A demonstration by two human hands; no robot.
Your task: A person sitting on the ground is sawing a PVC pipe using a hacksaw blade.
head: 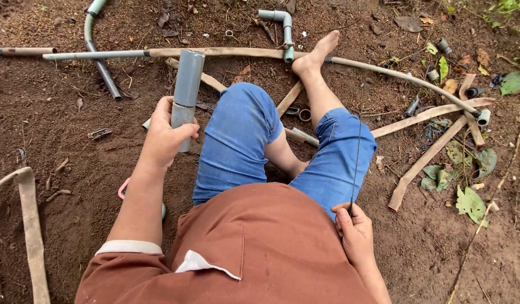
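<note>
I sit on bare soil in rolled-up blue jeans and a brown shirt. My left hand (163,137) grips a short grey plastic pipe (187,84) and holds it upright above the ground, left of my knee. My right hand (355,233) rests by my right hip, pinching a thin dark wire (358,152) that rises straight up across my right leg. My bare foot (316,53) reaches out to a long tan pipe (226,52) lying across the ground ahead.
Grey pipes and elbow fittings (279,25) lie at the top, flat tan strips (426,160) and small couplings (443,46) to the right among leaves. A tan strap (30,225) curves at the left edge. A pink-handled tool (124,188) peeks out under my left forearm.
</note>
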